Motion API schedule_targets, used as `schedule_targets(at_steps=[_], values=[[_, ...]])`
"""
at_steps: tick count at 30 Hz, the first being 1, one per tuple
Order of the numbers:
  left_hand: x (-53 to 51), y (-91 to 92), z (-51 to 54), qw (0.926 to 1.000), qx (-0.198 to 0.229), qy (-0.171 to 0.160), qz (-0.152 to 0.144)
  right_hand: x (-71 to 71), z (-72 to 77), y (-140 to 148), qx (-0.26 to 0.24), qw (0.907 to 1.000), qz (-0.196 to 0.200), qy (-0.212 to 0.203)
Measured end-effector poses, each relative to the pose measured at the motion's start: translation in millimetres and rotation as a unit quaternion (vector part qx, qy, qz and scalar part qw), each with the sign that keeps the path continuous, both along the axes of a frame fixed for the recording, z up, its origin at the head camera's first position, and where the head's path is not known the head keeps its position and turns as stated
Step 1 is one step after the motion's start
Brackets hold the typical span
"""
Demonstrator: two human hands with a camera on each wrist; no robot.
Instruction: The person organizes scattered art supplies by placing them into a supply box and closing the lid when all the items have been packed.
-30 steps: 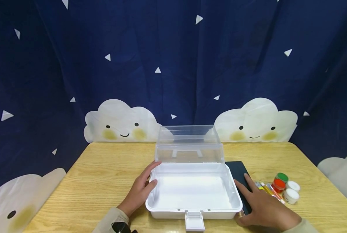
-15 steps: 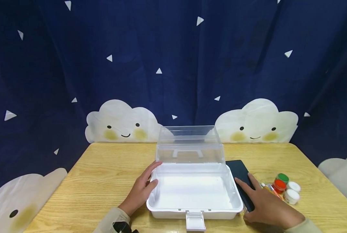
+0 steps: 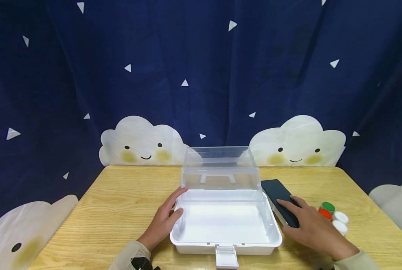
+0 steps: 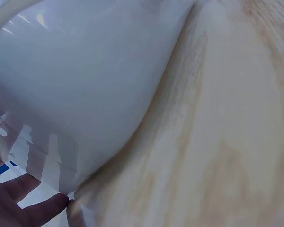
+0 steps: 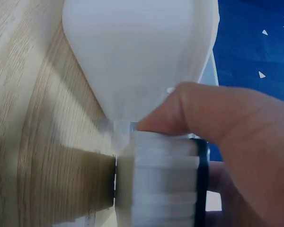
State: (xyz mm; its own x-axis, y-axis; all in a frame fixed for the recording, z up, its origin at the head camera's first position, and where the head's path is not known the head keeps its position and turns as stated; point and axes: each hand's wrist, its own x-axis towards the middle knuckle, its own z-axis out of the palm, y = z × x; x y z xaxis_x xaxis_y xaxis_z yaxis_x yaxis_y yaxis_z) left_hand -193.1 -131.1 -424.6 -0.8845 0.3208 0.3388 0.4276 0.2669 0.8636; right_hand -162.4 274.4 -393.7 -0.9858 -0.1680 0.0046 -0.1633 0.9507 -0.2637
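A white box (image 3: 221,248) with a raised clear lid (image 3: 220,159) stands on the table, its inside bare. My left hand (image 3: 162,220) rests at its left side, thumb over the rim and forefinger reaching the rear corner. In the left wrist view, the fingertips (image 4: 49,210) touch the box's end. Along the right side is a dark-topped flat case (image 3: 277,193) with a white ridged side (image 5: 163,179). My right hand (image 3: 310,227) grips it, thumb against the white side and fingers over the dark top. Whether the case touches the table cannot be told.
Right of my right hand stand small paint jars, a green-lidded one (image 3: 328,207), a red one (image 3: 325,214) and white-lidded ones (image 3: 340,216). The box's front latch (image 3: 226,256) hangs down. A blue curtain (image 3: 201,75) closes off the back of the wooden table (image 3: 133,187).
My right hand has moved right and slightly away from me, and the dark-topped case has turned and shifted with it. The tubes near the jars are now hidden. My left hand stays put.
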Motion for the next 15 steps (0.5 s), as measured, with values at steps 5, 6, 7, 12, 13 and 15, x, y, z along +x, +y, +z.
schedule_targets(at_steps=[5,6,7,12,13,15], values=[[-0.7,-0.3,-0.9,1.0,0.003,-0.001,0.001,-0.4,-0.6,4,-0.029,0.9987,0.003,0.041],[-0.8,-0.3,-1.1,1.0,0.003,-0.002,0.0,-0.2,-1.0,5,-0.036,0.9982,0.005,0.047],[-1.0,-0.3,-1.4,1.0,0.003,-0.003,0.0,-0.2,-1.5,6,-0.042,0.9978,0.007,0.051],[-1.5,-0.6,-2.7,1.0,-0.001,-0.003,0.0,-1.3,-2.8,10,-0.043,0.9974,0.013,0.057],[-1.4,-0.7,-2.9,1.0,-0.001,-0.001,0.001,-1.7,-2.7,11,-0.041,0.9978,0.011,0.051],[-1.2,-0.9,-3.2,1.0,0.0,0.001,0.002,-2.4,-2.1,11,-0.035,0.9986,0.002,0.04]])
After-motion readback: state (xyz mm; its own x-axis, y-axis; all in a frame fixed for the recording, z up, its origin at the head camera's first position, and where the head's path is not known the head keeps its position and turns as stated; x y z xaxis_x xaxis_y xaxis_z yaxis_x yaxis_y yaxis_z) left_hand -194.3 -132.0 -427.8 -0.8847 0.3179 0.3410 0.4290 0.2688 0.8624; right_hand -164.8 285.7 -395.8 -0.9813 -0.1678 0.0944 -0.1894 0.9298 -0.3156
